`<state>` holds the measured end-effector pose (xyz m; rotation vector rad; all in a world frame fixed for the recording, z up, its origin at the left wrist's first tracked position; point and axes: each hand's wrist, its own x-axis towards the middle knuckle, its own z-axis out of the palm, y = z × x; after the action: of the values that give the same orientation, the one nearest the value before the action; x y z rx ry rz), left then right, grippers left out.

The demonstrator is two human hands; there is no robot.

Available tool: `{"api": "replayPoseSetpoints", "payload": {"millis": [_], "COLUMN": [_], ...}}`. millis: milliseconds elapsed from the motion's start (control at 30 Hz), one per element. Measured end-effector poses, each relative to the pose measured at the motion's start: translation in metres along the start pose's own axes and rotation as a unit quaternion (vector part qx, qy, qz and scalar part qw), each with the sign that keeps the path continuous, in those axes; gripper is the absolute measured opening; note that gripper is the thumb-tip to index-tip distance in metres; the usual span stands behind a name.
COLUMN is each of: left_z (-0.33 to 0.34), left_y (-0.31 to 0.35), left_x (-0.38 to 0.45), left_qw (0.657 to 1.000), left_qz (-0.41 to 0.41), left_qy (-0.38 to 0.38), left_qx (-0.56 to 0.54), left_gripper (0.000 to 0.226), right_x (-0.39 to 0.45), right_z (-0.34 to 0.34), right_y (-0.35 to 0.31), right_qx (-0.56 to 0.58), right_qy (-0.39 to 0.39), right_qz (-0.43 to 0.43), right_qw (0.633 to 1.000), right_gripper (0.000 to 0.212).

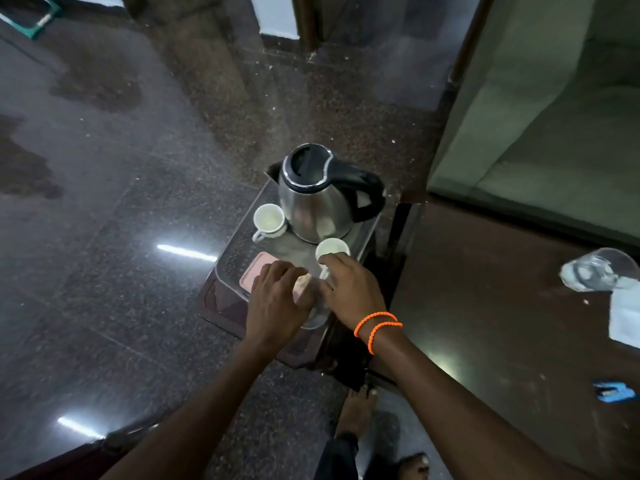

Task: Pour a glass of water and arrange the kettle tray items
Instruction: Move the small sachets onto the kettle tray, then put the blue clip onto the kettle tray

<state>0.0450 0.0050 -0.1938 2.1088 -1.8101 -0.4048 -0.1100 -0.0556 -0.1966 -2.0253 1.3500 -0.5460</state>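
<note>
A steel kettle (pixel 313 199) with a black lid and handle stands at the back of a dark tray (pixel 232 258) on a low stool. One white cup (pixel 268 219) sits left of the kettle, a second white cup (pixel 331 248) in front of it. My right hand (pixel 349 289), with orange wristbands, touches the second cup's near rim with its fingertips. My left hand (pixel 278 299) rests fingers-down over pink sachets (pixel 254 273) and a small packet at the tray's front. What the fingers grip is hidden. A glass (pixel 599 270) lies on the brown table at right.
The stool (pixel 221 318) stands on a polished dark stone floor. A brown table (pixel 502 306) lies to the right, with a white napkin (pixel 625 317) and a blue object (pixel 614 391). My bare feet (pixel 358 407) show below. A green wall rises at upper right.
</note>
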Motion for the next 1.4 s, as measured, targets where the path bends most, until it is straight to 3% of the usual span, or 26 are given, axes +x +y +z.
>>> {"api": "replayPoseSetpoints", "payload": {"millis": [133, 300, 467, 600, 800, 1000, 1100, 1167, 1233, 1400], "left_z": [0.019, 0.065, 0.134, 0.178, 0.235, 0.295, 0.325, 0.34, 0.35, 0.346], "left_y": [0.061, 0.151, 0.233, 0.3, 0.378, 0.424, 0.43, 0.43, 0.43, 0.427], "left_x": [0.002, 0.005, -0.012, -0.039, -0.079, -0.095, -0.092, -0.087, -0.081, -0.066], "left_qw": [0.997, 0.986, 0.963, 0.938, 0.902, 0.898, 0.908, 0.912, 0.909, 0.907], "left_qz": [0.06, 0.157, 0.246, 0.289, 0.307, 0.278, 0.252, 0.248, 0.255, 0.229], "left_qy": [0.03, -0.012, -0.1, -0.189, -0.302, -0.341, -0.334, -0.328, -0.328, -0.347], "left_qx": [-0.033, -0.059, -0.043, -0.031, -0.022, 0.011, 0.006, -0.002, -0.016, -0.06], "left_gripper": [0.029, 0.029, 0.027, 0.029, 0.022, 0.038, 0.051, 0.056, 0.052, 0.04], "right_x": [-0.036, -0.1, -0.191, -0.26, -0.336, -0.341, -0.326, -0.318, -0.31, -0.294], "right_z": [-0.042, -0.099, -0.152, -0.181, -0.205, -0.209, -0.208, -0.207, -0.206, -0.201], "right_y": [0.04, 0.109, 0.173, 0.22, 0.287, 0.34, 0.361, 0.374, 0.384, 0.391], "right_qx": [-0.021, -0.041, -0.092, -0.083, -0.055, -0.058, -0.039, -0.012, -0.006, 0.011], "right_qy": [0.041, 0.046, 0.092, 0.147, 0.221, 0.253, 0.227, 0.203, 0.185, 0.188], "right_qz": [0.04, 0.147, 0.273, 0.368, 0.477, 0.497, 0.478, 0.444, 0.424, 0.413], "right_qw": [0.998, 0.987, 0.953, 0.914, 0.849, 0.828, 0.848, 0.873, 0.887, 0.891], "right_gripper": [0.027, 0.019, 0.032, 0.026, 0.028, 0.021, 0.016, 0.035, 0.046, 0.041]}}
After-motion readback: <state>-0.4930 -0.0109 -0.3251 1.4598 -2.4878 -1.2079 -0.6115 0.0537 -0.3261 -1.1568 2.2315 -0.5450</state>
